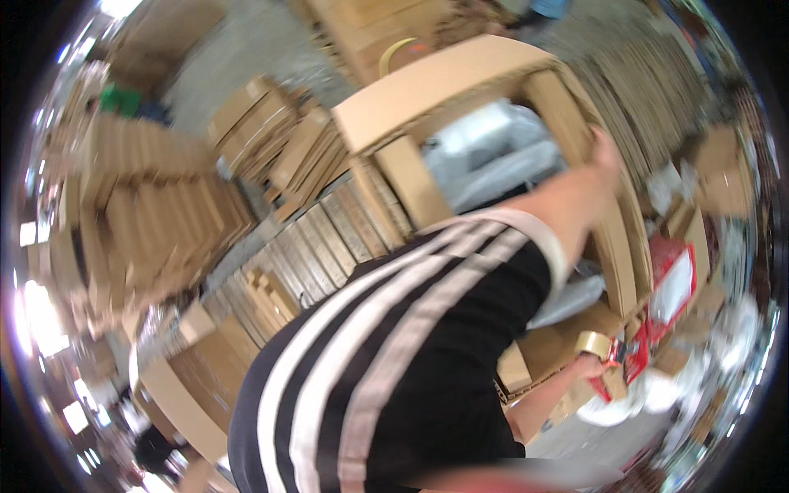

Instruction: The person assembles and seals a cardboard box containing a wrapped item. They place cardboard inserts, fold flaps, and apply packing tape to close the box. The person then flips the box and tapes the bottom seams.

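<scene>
A large open cardboard box stands in front of me, its far flap raised. Inside lie items wrapped in grey-white plastic, with cardboard pieces along the box walls. My left arm, in a black sleeve with white stripes, stretches across the box. My left hand is at the box's right rim, its fingers blurred and partly hidden. Low on the right, beside the box's near corner, my right hand is closed around a red tape dispenser with a roll of yellowish tape.
Stacks of folded cardboard stand on the left, more flat cardboard at the upper right. A slatted wooden pallet lies left of the box. A red-and-white package and loose clear plastic are on the right.
</scene>
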The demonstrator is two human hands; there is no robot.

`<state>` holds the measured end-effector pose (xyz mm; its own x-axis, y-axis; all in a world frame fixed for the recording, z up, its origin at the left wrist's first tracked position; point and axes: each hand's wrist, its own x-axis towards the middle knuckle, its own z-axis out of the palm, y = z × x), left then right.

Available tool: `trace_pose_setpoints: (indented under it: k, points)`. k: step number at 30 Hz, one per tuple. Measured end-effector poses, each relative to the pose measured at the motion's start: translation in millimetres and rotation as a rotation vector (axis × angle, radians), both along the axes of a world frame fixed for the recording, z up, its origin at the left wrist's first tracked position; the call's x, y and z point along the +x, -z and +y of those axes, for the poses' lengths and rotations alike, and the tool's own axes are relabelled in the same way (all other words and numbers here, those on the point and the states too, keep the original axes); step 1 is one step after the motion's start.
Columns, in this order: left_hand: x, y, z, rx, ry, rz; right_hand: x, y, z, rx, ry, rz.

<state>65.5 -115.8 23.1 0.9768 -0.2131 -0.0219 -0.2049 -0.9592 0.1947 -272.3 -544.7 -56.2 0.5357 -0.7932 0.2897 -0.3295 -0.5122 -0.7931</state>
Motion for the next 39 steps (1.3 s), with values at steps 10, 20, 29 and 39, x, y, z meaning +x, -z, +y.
trace_pose_setpoints:
  k: [10,20,29,39]
  points:
    - [-118,-100,-124,-0.171,0.301,-0.058,25,-14,18,0.131,-0.291,0.041]
    - [-358,-184,-277,-0.288,0.992,0.011,30,-6,12,-0.009,-0.424,0.011]
    - [-438,-220,-207,-0.276,1.256,0.152,29,-3,11,-0.156,-0.457,0.026]
    - [-506,-44,177,-1.168,-0.285,0.505,-4,-43,75,0.122,-0.303,-0.041]
